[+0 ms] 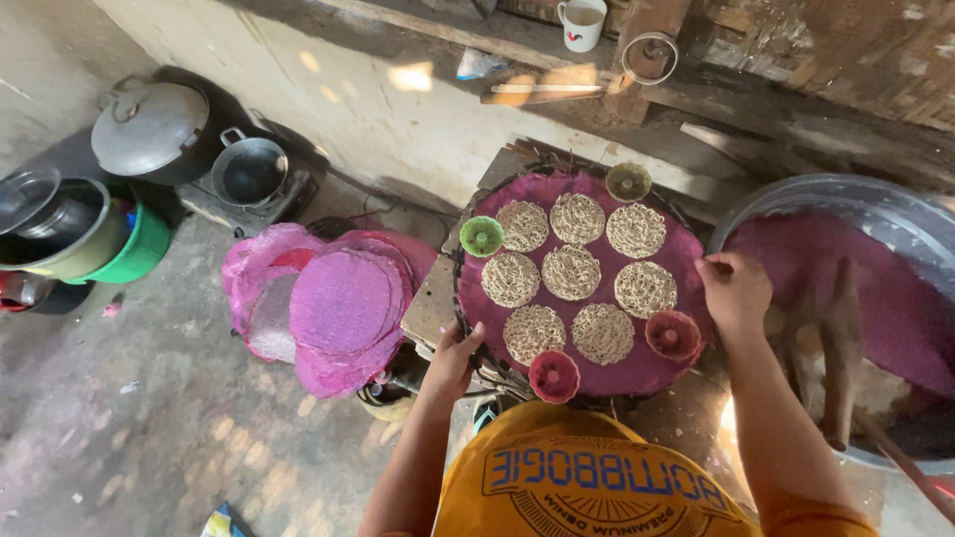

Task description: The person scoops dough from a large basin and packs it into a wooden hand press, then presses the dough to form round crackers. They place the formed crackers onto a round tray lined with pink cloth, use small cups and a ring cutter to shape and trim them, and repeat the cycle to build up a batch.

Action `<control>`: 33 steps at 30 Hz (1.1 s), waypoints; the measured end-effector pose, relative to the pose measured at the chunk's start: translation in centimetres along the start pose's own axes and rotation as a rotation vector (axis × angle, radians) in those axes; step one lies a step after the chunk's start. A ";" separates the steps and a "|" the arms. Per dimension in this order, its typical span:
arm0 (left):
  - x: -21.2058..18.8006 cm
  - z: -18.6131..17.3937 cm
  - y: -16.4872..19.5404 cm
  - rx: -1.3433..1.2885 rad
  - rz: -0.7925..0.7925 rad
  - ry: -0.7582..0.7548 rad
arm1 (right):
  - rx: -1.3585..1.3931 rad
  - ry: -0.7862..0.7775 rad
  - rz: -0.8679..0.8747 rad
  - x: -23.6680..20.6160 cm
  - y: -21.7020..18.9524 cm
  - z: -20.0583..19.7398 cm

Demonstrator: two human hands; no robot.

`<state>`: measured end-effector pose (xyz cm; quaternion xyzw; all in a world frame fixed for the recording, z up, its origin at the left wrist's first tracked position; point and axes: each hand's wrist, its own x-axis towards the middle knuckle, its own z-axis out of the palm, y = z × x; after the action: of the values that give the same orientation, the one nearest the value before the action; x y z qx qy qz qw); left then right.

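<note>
My left hand grips the near-left rim of the round tray; my right hand pinches its right edge — fingers closed on the purple mesh. The tray sits on a stand before me — eight noodle nests on it; four small cups at its rim.

tray: round, magenta cloth cover, level on a stand
noodle discs: eight pale rounds, flat on tray
cups: four at tray's rim
</note>
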<state>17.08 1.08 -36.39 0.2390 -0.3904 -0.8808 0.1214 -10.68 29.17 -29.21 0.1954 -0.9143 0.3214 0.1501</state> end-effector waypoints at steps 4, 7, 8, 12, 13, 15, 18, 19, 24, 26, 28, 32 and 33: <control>0.1 -0.4 -0.1 -0.024 0.017 -0.016 | 0.018 0.023 0.000 0.4 -0.4 0.2; 0.1 -0.5 0.0 -0.037 0.005 -0.011 | 0.007 0.028 -0.006 0.7 -0.4 0.5; 0.1 -0.5 0.0 -0.045 -0.002 -0.011 | 0.011 0.016 0.009 0.8 -0.3 0.6; 0.1 -0.7 0.0 -0.045 -0.022 -0.016 | -0.010 0.054 -0.034 0.6 0.1 0.7; 0.1 -0.8 -0.2 -0.046 -0.031 -0.005 | 0.006 0.080 -0.029 0.3 0.4 0.8; 0.1 -1.2 -0.6 -0.021 -0.024 0.004 | 0.038 0.120 -0.018 -0.8 0.2 0.5; 0.4 -1.8 -1.4 0.008 -0.002 0.019 | 0.102 0.063 -0.174 -3.7 -2.1 -0.7; 0.5 -2.1 -1.6 -0.015 -0.013 0.041 | 0.246 -0.141 -0.007 -5.1 -3.4 -0.9; 0.9 -3.1 -2.2 0.001 -0.002 0.027 | 0.167 -0.485 -0.806 -10.8 -10.1 -1.8; 0.8 -3.3 -2.2 0.028 0.010 0.009 | 0.155 -0.542 -0.868 -11.5 -11.3 -1.5; 0.7 -3.3 -2.2 0.039 0.013 0.009 | 0.138 -0.599 -0.883 -11.7 -11.4 -1.1; 0.6 -2.9 -2.2 0.003 0.028 0.001 | 0.297 -0.618 -0.737 -11.1 -9.4 -0.3; 0.6 -2.8 -2.2 0.012 0.032 0.011 | 0.384 -0.596 -0.679 -10.9 -8.8 -0.2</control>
<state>17.95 0.60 -39.85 0.2383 -0.3986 -0.8751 0.1365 2.90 25.84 -28.77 0.5899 -0.7265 0.3471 -0.0607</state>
